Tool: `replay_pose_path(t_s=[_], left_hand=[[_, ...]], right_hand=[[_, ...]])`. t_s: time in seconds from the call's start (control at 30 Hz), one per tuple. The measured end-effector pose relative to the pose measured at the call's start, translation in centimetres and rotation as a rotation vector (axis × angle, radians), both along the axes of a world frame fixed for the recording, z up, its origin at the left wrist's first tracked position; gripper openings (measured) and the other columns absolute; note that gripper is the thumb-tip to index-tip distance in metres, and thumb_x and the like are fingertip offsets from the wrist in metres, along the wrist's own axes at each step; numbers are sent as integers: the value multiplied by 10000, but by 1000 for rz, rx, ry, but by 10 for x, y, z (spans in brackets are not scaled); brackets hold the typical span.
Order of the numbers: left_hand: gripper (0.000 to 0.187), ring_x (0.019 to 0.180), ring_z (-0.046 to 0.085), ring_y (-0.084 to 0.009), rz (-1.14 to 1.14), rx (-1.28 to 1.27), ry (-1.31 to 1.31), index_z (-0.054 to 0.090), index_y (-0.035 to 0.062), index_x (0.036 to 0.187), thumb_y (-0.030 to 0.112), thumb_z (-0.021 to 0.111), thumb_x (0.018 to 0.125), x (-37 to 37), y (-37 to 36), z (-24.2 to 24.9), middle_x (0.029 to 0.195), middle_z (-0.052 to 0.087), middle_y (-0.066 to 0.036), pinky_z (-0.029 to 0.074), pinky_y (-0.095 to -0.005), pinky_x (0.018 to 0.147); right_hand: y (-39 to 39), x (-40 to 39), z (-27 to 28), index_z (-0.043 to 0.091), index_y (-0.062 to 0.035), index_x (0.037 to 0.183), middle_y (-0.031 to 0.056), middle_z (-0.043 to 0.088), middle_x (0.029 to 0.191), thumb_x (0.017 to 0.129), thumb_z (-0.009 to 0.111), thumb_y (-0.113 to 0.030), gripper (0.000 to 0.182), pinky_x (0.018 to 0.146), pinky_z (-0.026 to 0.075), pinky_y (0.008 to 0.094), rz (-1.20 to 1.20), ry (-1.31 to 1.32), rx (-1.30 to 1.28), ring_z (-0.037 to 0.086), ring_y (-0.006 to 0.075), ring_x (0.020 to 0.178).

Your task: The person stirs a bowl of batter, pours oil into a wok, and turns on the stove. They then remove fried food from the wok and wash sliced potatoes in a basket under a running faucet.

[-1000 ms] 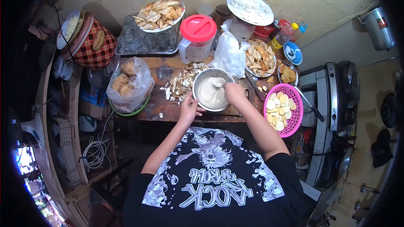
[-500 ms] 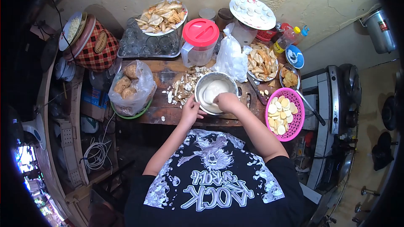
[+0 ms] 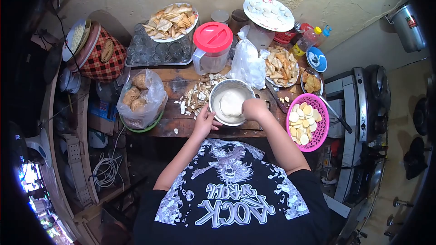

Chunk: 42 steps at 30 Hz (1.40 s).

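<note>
Left hand (image 3: 204, 120) braces the steel bowl (image 3: 217, 91) rim, fingers curled on it; right hand (image 3: 254, 107) closed, dipped in batter (image 3: 231, 101) at right edge

From my feed, the back of the table (image 3: 172, 124) is packed: a red-lidded jug (image 3: 211, 47), a knotted white bag (image 3: 247, 61) and plates of fried chips (image 3: 171, 17). A pink basket (image 3: 323, 129) of pale slices sits off the right edge, with a bagged bowl (image 3: 141, 97) at the left end.
</note>
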<state>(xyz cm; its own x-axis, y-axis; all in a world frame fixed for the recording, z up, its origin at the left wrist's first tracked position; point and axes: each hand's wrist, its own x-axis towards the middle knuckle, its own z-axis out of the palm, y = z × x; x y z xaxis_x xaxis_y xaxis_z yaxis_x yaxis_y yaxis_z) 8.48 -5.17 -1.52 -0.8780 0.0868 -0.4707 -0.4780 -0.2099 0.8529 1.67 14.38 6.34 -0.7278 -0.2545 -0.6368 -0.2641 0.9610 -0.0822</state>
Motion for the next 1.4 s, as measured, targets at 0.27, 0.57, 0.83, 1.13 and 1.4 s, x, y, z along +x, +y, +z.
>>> replay_pose_path(t_s=[0.27,0.57,0.83,1.13,1.4], left_hand=[[557,616,642,-216,-29,-7,-9,146,57,1394,130,437,924,-4,0,-1,864,548,-111,502,-246,422],[560,626,643,-215,-53,0,-17,127,37,1393,112,426,926,-6,-2,6,878,552,-119,514,-249,439],[558,632,644,-211,-96,5,-29,135,48,1393,98,429,922,-7,-5,2,853,544,-110,522,-258,448],[542,604,640,-205,-108,-29,-38,168,62,1391,75,425,915,-10,-3,5,810,544,-95,516,-252,437],[585,623,647,-217,-141,-26,-47,109,29,1395,83,435,912,-12,-7,12,831,548,-101,515,-253,438]], right_hand=[[-14,8,-40,679,-134,919,133,651,891,757,517,-157,230,757,488,355,-133,125,-329,632,291,811],[-10,2,-45,669,-94,903,152,647,808,756,483,-71,238,671,500,409,-215,366,-192,636,291,766],[4,4,-9,689,-104,846,152,653,843,713,559,-110,186,688,507,395,-211,129,-53,639,288,802],[-17,26,-4,680,-99,842,145,639,814,731,530,-102,187,691,495,391,-122,208,-283,624,291,780],[4,32,-22,600,-40,772,111,559,895,726,545,-43,71,667,510,367,-308,581,-84,622,276,745]])
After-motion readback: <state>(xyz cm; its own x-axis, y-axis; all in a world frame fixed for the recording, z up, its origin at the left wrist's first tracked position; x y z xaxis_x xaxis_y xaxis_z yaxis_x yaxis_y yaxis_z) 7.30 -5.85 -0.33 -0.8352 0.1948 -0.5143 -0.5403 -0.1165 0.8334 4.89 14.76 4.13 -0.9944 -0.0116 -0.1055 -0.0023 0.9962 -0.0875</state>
